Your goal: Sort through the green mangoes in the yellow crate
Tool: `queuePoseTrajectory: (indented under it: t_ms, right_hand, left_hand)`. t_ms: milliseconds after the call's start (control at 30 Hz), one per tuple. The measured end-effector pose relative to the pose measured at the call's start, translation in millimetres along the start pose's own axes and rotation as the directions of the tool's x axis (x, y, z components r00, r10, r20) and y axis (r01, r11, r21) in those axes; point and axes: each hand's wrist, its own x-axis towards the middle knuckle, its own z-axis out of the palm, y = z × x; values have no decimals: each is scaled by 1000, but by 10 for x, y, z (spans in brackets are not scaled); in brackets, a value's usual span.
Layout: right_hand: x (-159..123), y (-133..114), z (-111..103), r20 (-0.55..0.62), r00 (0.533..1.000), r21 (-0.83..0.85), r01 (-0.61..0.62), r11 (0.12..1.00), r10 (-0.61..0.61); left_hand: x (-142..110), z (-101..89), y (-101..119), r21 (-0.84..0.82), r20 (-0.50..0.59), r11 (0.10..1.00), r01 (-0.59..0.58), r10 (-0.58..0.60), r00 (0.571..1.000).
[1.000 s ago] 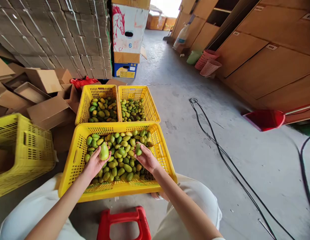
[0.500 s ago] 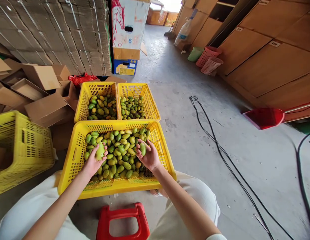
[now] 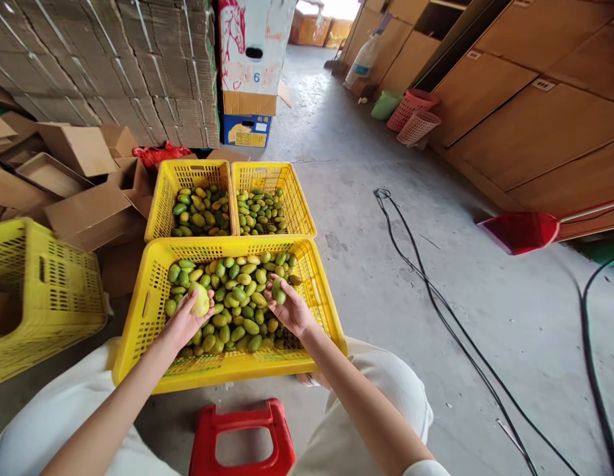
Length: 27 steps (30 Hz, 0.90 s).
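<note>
My left hand [image 3: 191, 318] is closed round a pale yellow-green mango [image 3: 200, 301], above the left part of the near yellow crate [image 3: 227, 371]. On the right, my right hand [image 3: 293, 308] grips a smaller, darker green mango [image 3: 279, 291] between thumb and fingers. Below both hands lies a heap of small green and yellowish mangoes [image 3: 237, 299], with bare crate floor showing at the lower right. Two more yellow crates stand directly behind: the back left crate [image 3: 153, 211] and the back right crate [image 3: 303, 205], each partly filled with mangoes.
A red stool [image 3: 205, 443] is between my legs. At the left are a yellow crate [image 3: 63, 281] and opened cardboard boxes [image 3: 93, 215]. Black cable [image 3: 425, 277] runs across the floor at right, near a red dustpan [image 3: 525, 231]. Stacked cartons [image 3: 525, 132] line the right side.
The left hand's mango has turned and shows a rounder, paler side. My right hand has tilted its mango and shifted slightly left. Both hands keep their hold.
</note>
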Motion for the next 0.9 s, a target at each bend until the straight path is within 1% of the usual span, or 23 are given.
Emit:
queuePoseTrajectory:
  t_ms: [100, 167, 300, 467, 567, 633, 767, 833, 900]
  right_hand:
    - [-6, 11, -7, 19, 1000, -21, 13, 1000, -13]
    - [-8, 16, 0, 17, 999, -60, 28, 998, -27]
    - [-18, 27, 22, 16, 1000, -120, 5, 993, -3]
    - [-24, 7, 39, 22, 999, -28, -39, 999, 40]
    - [-10, -15, 43, 38, 998, -26, -47, 999, 48]
    - [-2, -12, 42, 47, 998, -63, -42, 997, 45]
    - [-13, 40, 33, 25, 999, -136, -23, 990, 26]
    - [-28, 71, 25, -2, 999, -129, -38, 991, 38]
    - [-37, 91, 17, -16, 998, -99, -58, 993, 57]
  left_hand:
    - [-15, 2, 14, -34, 40, 999, 5, -4, 999]
    - [-23, 21, 24, -35, 38, 999, 6, -5, 999]
    - [-16, 53, 35, 0, -2, 1000, 8, -8, 1000]
    - [-12, 84, 75, -50, -104, 999, 23, -28, 994]
    - [-18, 107, 90, -87, -126, 995, 52, -63, 990]
    - [-20, 112, 79, -64, -104, 996, 65, -72, 992]
    - [-28, 81, 32, 59, -40, 997, 46, -43, 998]
    - [-37, 62, 17, 89, -13, 995, 41, -40, 999]
    - [-47, 57, 16, 83, 10, 996, 43, -44, 999]
